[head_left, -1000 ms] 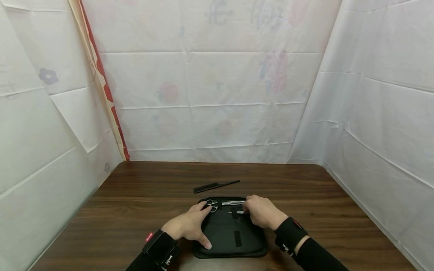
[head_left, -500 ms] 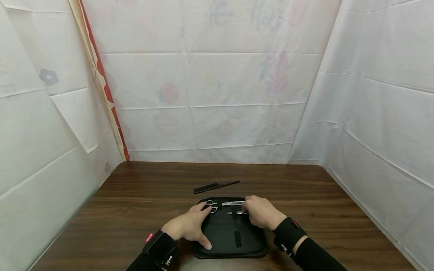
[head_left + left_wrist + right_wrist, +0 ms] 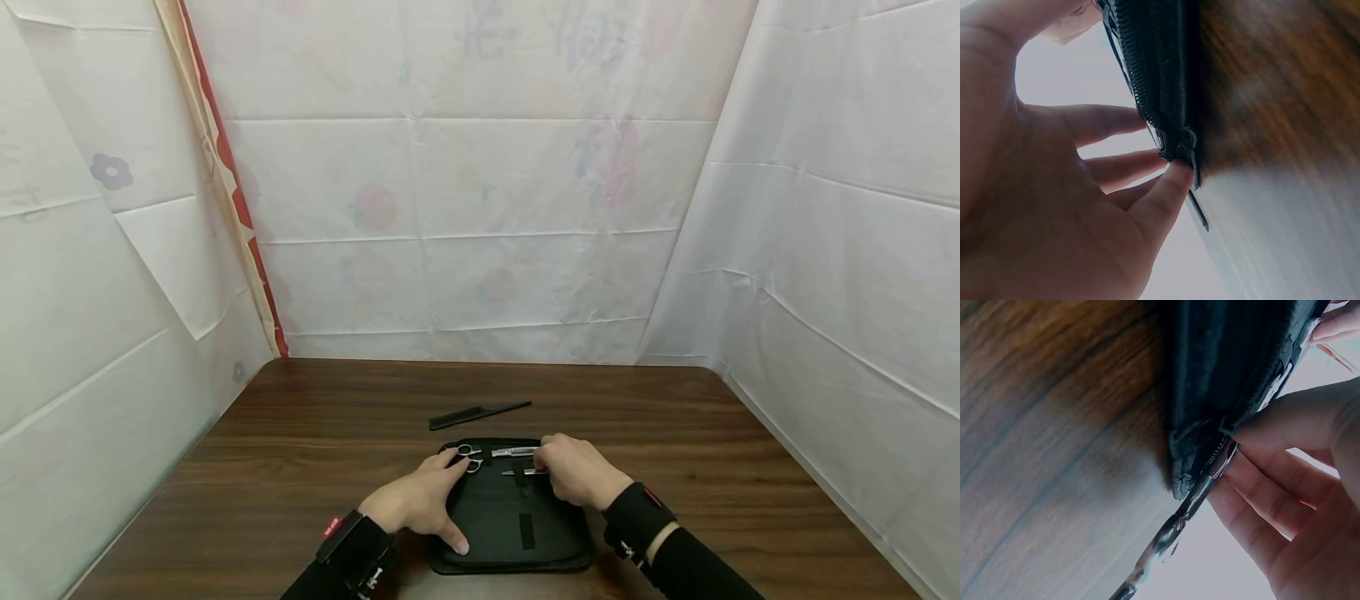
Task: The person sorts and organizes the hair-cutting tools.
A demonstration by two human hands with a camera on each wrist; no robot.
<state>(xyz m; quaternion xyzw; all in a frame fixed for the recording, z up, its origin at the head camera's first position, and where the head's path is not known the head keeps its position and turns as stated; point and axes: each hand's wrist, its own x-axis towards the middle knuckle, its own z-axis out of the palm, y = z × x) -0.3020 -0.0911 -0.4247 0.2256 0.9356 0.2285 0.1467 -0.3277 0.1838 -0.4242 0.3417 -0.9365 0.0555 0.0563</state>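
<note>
A black zippered case [image 3: 498, 521] lies on the table in the head view. Along its far edge are silver scissors [image 3: 513, 452], their finger loops at the left under a black strap. Below them a second pair of scissors [image 3: 531, 472] points its tip left, its handle end covered by my right hand [image 3: 577, 469]. That hand's bent fingers and thumb pinch it; in the right wrist view shiny metal [image 3: 1163, 540] juts past the fingertips by the zipper. With fingers spread, my left hand [image 3: 420, 502] rests on the case's left side, fingertips beside the loops, thumb near the lower edge.
Beyond the case a black tail comb [image 3: 459, 417] lies slanted on the brown wooden table [image 3: 315, 417]. White sheets [image 3: 465, 183] hang behind the table and along both sides. A second black strap [image 3: 527, 531] crosses the case lower down.
My right hand has shifted very slightly left along with the lower scissors. The left hand, case and comb keep their places.
</note>
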